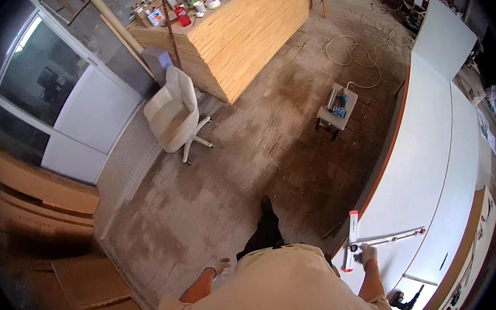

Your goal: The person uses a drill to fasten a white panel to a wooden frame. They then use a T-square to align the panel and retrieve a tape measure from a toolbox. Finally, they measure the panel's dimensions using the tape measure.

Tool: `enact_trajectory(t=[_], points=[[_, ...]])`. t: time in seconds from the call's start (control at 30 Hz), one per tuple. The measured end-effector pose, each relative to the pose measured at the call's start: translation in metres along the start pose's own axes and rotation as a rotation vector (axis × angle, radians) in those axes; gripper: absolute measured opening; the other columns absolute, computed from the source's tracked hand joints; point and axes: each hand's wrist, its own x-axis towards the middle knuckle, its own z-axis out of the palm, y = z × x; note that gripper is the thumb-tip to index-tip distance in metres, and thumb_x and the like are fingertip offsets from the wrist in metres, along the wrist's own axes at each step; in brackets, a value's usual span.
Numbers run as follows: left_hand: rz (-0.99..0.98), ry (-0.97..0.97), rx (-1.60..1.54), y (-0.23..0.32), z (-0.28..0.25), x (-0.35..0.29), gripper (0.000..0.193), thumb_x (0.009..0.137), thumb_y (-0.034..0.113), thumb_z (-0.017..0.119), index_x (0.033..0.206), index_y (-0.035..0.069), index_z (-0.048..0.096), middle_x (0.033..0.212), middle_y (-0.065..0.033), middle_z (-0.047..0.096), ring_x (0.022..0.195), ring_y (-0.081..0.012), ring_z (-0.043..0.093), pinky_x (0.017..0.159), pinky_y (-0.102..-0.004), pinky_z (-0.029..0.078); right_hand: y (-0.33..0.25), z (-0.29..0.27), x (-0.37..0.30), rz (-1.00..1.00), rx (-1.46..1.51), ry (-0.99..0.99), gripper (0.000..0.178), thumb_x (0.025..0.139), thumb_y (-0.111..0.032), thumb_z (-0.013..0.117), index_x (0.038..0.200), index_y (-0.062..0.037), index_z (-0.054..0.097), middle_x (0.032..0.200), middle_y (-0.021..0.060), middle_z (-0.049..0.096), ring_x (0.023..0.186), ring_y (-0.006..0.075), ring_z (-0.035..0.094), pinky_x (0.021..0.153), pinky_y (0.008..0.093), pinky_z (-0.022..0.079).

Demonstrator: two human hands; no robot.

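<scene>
My right hand (369, 255), in a light glove, is at the joint of a T-square (392, 238) with red ends and a dark knob. Its fingers close on the tool, which lies on a white panel (417, 164) along my right side. My left hand (220, 265), also gloved, hangs low beside my body over the floor. Its fingers are stretched out and nothing shows in them. A cordless drill (407, 301) rests on the panel nearer me than the T-square, beside a thin strip (421, 280).
Cardboard boxes (64, 283) are stacked at my left. Ahead stand a beige swivel chair (174, 111) and a tall stack of wooden boards (249, 37) with cans and bottles on top. A stool (338, 108) holds a blue tool, its hose (348, 57) coiled on the floor.
</scene>
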Motion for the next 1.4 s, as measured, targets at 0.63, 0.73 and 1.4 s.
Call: enact_trajectory(t=[0.63,0.73,1.4], points=[[0.423,0.073,0.085,0.558,-0.221,0.152,0.039,0.099,0.029,0.064,0.116,-0.005,0.072,0.091,-0.0139,0.076,0.080,-0.0213,0.073,0.075,-0.0362,0.058,-0.193,0.241,0.002,-0.196,0.203,-0.417,0.054,0.106,-0.046,0.050,0.139,-0.0059,0.068,0.133,0.0149,0.072,0.125,0.0265,0.066,0.110,0.0381,0.048],[0.325,-0.019,0.087,0.552,-0.219,0.198,0.037,0.101,0.030,0.065,0.113,-0.004,0.072,0.099,-0.0143,0.077,0.084,-0.0226,0.074,0.077,-0.0372,0.058,-0.331,0.269,-0.011,-0.216,-0.041,-0.433,0.058,0.109,-0.047,0.046,0.136,-0.0005,0.067,0.136,0.0137,0.070,0.126,0.0240,0.064,0.110,0.0386,0.047],[0.643,0.010,1.151,0.774,-0.235,0.274,0.017,0.096,0.017,0.063,0.108,0.011,0.073,0.114,-0.0124,0.074,0.105,-0.0306,0.072,0.089,-0.0425,0.057,-0.756,0.305,0.079,0.128,-0.151,-0.569,0.068,0.108,-0.052,0.052,0.155,-0.0039,0.047,0.157,0.0152,0.053,0.142,0.0273,0.051,0.122,0.0412,0.036]])
